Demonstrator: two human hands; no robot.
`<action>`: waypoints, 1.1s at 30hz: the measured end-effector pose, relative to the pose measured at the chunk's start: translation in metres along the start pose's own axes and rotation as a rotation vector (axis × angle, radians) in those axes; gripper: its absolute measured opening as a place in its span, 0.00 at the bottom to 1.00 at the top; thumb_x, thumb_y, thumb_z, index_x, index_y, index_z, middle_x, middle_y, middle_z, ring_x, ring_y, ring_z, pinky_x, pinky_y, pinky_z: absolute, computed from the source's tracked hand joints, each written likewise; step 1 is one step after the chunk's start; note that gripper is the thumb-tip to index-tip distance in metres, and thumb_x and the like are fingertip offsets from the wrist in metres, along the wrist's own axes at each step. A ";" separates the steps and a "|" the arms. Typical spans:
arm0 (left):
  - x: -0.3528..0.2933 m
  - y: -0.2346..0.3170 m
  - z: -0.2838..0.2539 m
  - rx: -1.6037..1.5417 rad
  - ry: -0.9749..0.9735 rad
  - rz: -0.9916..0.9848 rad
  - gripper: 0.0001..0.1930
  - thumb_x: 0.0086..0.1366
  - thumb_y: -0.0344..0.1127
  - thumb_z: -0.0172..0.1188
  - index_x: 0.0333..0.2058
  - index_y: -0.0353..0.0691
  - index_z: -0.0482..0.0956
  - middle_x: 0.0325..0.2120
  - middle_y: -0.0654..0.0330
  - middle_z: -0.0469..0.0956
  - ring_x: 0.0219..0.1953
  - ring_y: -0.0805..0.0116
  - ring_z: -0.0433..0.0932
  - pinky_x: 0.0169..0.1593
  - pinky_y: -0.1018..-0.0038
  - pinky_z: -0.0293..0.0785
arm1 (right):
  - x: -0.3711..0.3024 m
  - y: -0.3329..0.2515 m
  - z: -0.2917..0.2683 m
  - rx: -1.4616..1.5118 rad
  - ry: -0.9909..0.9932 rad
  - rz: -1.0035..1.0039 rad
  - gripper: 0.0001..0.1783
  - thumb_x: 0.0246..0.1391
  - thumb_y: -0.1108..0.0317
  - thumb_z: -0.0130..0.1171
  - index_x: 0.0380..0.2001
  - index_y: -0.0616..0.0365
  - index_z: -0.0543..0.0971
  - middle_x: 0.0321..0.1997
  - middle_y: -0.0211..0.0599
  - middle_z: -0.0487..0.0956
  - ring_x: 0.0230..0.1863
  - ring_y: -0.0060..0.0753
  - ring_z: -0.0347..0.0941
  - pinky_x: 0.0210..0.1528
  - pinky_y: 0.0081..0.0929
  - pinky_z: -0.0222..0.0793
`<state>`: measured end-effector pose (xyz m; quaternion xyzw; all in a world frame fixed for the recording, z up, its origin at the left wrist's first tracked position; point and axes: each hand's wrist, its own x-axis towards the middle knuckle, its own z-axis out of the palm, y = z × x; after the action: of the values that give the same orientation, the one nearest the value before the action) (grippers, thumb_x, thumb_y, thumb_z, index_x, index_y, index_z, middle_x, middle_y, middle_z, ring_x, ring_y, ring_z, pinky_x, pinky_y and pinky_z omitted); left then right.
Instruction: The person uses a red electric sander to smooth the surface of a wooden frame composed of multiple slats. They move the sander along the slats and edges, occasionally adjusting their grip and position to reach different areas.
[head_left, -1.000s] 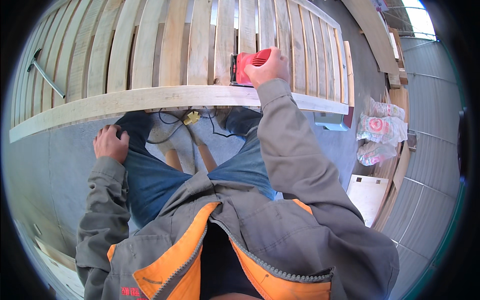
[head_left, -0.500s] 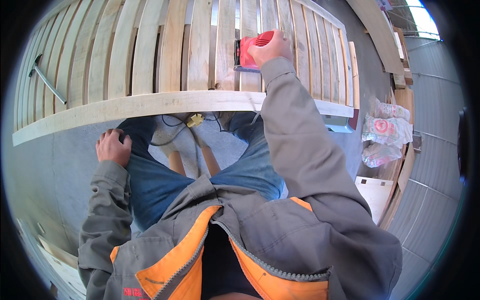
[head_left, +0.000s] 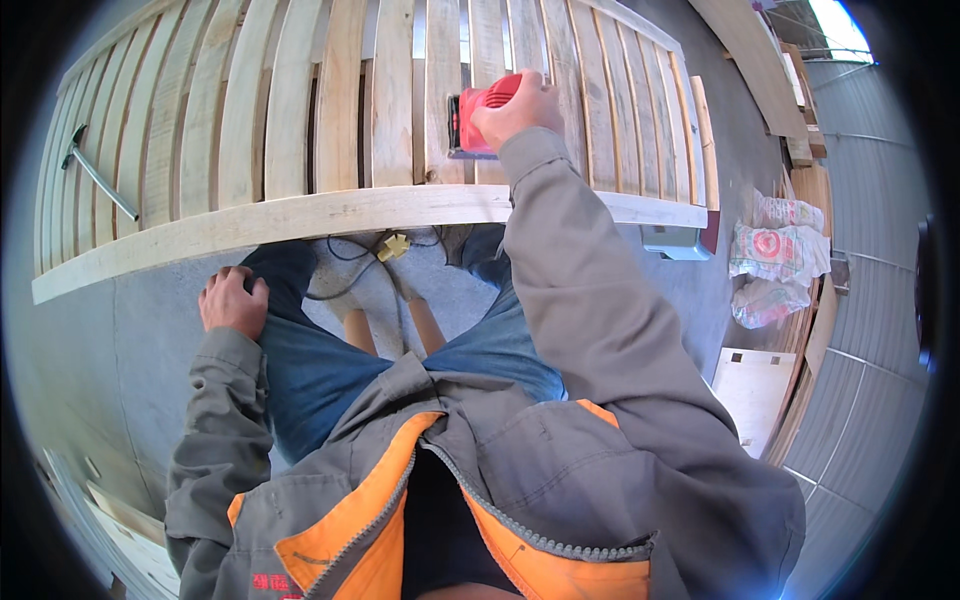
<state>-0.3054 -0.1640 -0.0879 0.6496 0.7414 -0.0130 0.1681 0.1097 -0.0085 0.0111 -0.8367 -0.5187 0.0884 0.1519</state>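
Note:
My right hand [head_left: 522,108] is wrapped round a red electric sander [head_left: 478,118]. The sander's flat base rests on the pale slats of a wooden slatted panel [head_left: 340,120], close to its near rail [head_left: 290,216]. My arm reaches forward over that rail. Well to the left, my left hand [head_left: 234,301] lies on my left knee, holding nothing, its fingers slightly apart. A hammer [head_left: 100,172] with a metal handle rests on the slats at the panel's left end.
A cable with a yellow connector [head_left: 394,246] lies on the floor between my legs. Under the panel's right end is a grey-blue box [head_left: 676,242]. Printed plastic sacks [head_left: 775,255] and long boards [head_left: 760,75] lie at the right, beside a corrugated wall [head_left: 880,300].
My right hand has moved the sander a little to the left and toward me across the slats. The left hand stays on the knee; the view has shifted slightly.

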 end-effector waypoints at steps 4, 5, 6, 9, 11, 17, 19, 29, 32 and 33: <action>-0.002 -0.007 0.002 -0.016 0.004 0.000 0.17 0.64 0.44 0.65 0.47 0.42 0.87 0.52 0.55 0.85 0.59 0.51 0.78 0.65 0.54 0.69 | -0.017 0.003 -0.014 -0.041 -0.080 0.084 0.42 0.45 0.55 0.74 0.63 0.57 0.72 0.63 0.53 0.75 0.58 0.58 0.80 0.60 0.46 0.79; -0.002 -0.009 0.004 -0.023 0.006 0.008 0.17 0.64 0.44 0.65 0.47 0.42 0.87 0.51 0.55 0.85 0.59 0.51 0.78 0.65 0.55 0.69 | -0.019 0.009 -0.015 -0.045 -0.052 0.057 0.40 0.47 0.55 0.73 0.62 0.57 0.72 0.61 0.54 0.75 0.57 0.59 0.80 0.59 0.47 0.80; -0.002 -0.011 0.005 -0.029 0.007 0.013 0.17 0.64 0.44 0.65 0.47 0.42 0.87 0.51 0.55 0.85 0.59 0.51 0.78 0.66 0.55 0.69 | -0.019 0.016 -0.012 -0.049 -0.023 0.029 0.38 0.48 0.55 0.73 0.61 0.57 0.72 0.60 0.55 0.75 0.55 0.60 0.81 0.58 0.47 0.80; -0.002 -0.015 0.006 -0.040 0.002 0.025 0.16 0.65 0.44 0.66 0.47 0.42 0.87 0.51 0.56 0.85 0.60 0.51 0.78 0.66 0.55 0.69 | -0.019 0.027 -0.009 -0.058 -0.002 -0.008 0.37 0.49 0.58 0.73 0.61 0.56 0.72 0.59 0.56 0.75 0.54 0.60 0.81 0.56 0.48 0.81; -0.001 -0.016 0.006 -0.047 -0.006 0.028 0.16 0.64 0.43 0.66 0.46 0.42 0.87 0.51 0.56 0.85 0.60 0.51 0.78 0.66 0.55 0.69 | -0.019 0.030 -0.010 -0.061 -0.007 -0.037 0.37 0.48 0.58 0.73 0.61 0.56 0.72 0.59 0.56 0.75 0.54 0.60 0.81 0.56 0.48 0.81; 0.008 -0.015 0.007 -0.055 -0.008 0.049 0.14 0.64 0.41 0.67 0.44 0.42 0.86 0.48 0.56 0.84 0.57 0.51 0.78 0.64 0.55 0.69 | 0.008 0.034 -0.011 -0.061 -0.028 -0.029 0.43 0.44 0.56 0.74 0.63 0.57 0.70 0.57 0.53 0.76 0.54 0.57 0.80 0.57 0.47 0.79; 0.011 -0.015 0.005 -0.044 -0.017 0.060 0.14 0.64 0.41 0.68 0.44 0.42 0.85 0.47 0.56 0.84 0.56 0.50 0.78 0.64 0.55 0.70 | 0.017 0.035 -0.010 -0.054 -0.007 -0.050 0.43 0.44 0.57 0.74 0.63 0.57 0.70 0.57 0.53 0.76 0.53 0.57 0.80 0.56 0.48 0.80; 0.025 -0.006 0.002 0.028 -0.070 0.050 0.15 0.64 0.42 0.68 0.45 0.42 0.86 0.49 0.54 0.84 0.59 0.48 0.78 0.64 0.53 0.69 | 0.034 0.027 -0.007 -0.031 0.011 -0.038 0.43 0.44 0.57 0.74 0.63 0.58 0.71 0.58 0.54 0.76 0.53 0.57 0.80 0.57 0.48 0.80; 0.024 -0.002 0.000 0.024 -0.061 0.064 0.15 0.64 0.43 0.68 0.45 0.42 0.86 0.49 0.54 0.84 0.58 0.48 0.78 0.64 0.52 0.69 | 0.016 0.031 -0.007 -0.056 0.006 -0.030 0.43 0.45 0.57 0.75 0.63 0.59 0.71 0.57 0.55 0.77 0.54 0.59 0.80 0.57 0.48 0.79; 0.023 -0.001 -0.001 0.018 -0.059 0.064 0.15 0.64 0.43 0.68 0.45 0.42 0.86 0.49 0.54 0.84 0.58 0.48 0.78 0.64 0.52 0.69 | 0.008 0.032 -0.006 -0.047 0.018 -0.045 0.43 0.45 0.57 0.75 0.63 0.59 0.71 0.57 0.56 0.77 0.54 0.60 0.80 0.57 0.49 0.79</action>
<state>-0.3085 -0.1415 -0.0932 0.6738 0.7148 -0.0335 0.1843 0.1420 -0.0156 0.0053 -0.8291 -0.5378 0.0652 0.1386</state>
